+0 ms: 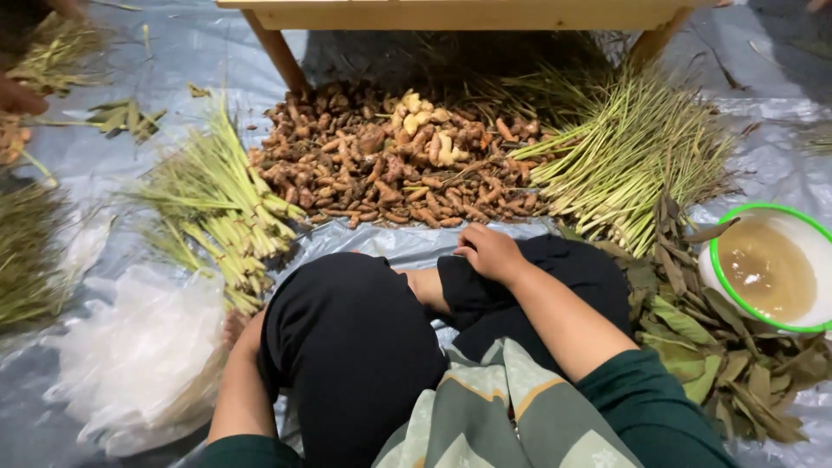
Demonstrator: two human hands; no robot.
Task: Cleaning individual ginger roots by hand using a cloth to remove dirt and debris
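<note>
Spillage is the nearest risk: the white round bowl with a green rim (810, 227), filled with cloudy brownish liquid, is set just beside the heap of dry brown-green leaves (719, 347) at the right elbow, and a careless swing of the arm could tip it over the grey plastic sheet (173, 43). The right hand (490, 251) is rested on the black-trousered knee (555, 260), fingers curled loosely, with nothing seen to be pinched. The left hand is hidden behind the other knee near the bundle of pale green lemongrass stalks (221, 208), so its state cannot be told. The pile of brown turmeric and ginger roots (390, 160) is spread directly ahead, under the wooden table (459, 13), untouched. Another person's hand (19, 95) is cut off at the upper left edge.
</note>
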